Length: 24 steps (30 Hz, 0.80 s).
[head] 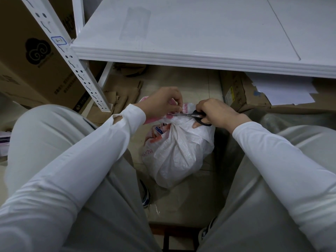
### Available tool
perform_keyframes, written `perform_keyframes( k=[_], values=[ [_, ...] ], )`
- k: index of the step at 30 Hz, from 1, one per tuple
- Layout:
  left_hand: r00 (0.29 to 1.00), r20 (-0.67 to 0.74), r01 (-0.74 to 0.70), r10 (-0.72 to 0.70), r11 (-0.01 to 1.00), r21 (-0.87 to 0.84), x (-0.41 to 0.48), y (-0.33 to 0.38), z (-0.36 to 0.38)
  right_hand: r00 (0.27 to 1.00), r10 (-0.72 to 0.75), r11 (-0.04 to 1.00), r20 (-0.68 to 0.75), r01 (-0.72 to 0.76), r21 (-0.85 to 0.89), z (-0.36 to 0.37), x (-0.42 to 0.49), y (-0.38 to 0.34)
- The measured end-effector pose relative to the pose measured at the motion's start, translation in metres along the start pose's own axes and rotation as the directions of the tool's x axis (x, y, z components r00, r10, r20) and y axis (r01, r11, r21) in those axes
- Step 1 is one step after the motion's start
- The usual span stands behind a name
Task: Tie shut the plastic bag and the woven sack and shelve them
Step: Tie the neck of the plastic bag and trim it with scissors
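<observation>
Below shelf (181, 57): right hand (216, 110) grips scissors (194, 116) at woven sack (178, 153)

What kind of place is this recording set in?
Probably a storeroom or stockroom: a white metal shelf on slotted posts, printed cardboard cartons beside it, and flattened cardboard lying on the floor.

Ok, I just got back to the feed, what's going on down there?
A person crouches over a white woven sack standing on the floor between their knees, its neck already bunched and tied. The right hand holds black-handled scissors, blades pointing at the loose top above the tie. The left hand pinches that top taut. The sack is not yet on the white metal shelf.
</observation>
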<state>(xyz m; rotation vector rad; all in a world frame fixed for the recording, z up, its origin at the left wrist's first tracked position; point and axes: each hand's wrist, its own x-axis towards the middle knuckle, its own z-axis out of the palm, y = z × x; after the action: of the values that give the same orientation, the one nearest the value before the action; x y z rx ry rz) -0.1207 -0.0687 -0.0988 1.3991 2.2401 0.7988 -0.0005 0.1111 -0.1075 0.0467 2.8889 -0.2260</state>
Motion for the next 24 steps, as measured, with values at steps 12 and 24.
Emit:
perform_keyframes(
  k=[12, 24],
  values=[
    [0.991, -0.134, -0.026, 0.015, 0.996, -0.082, 0.003, 0.003, -0.007, 1.000, -0.011, 1.000, -0.011, 0.011, -0.027, -0.004, -0.007, -0.005],
    [0.931, -0.319, 0.066, -0.178, 0.941, -0.333, 0.005, 0.005, -0.014, 0.960, 0.275, 0.954, -0.057, -0.265, 0.138, -0.035, -0.022, 0.022]
  ],
)
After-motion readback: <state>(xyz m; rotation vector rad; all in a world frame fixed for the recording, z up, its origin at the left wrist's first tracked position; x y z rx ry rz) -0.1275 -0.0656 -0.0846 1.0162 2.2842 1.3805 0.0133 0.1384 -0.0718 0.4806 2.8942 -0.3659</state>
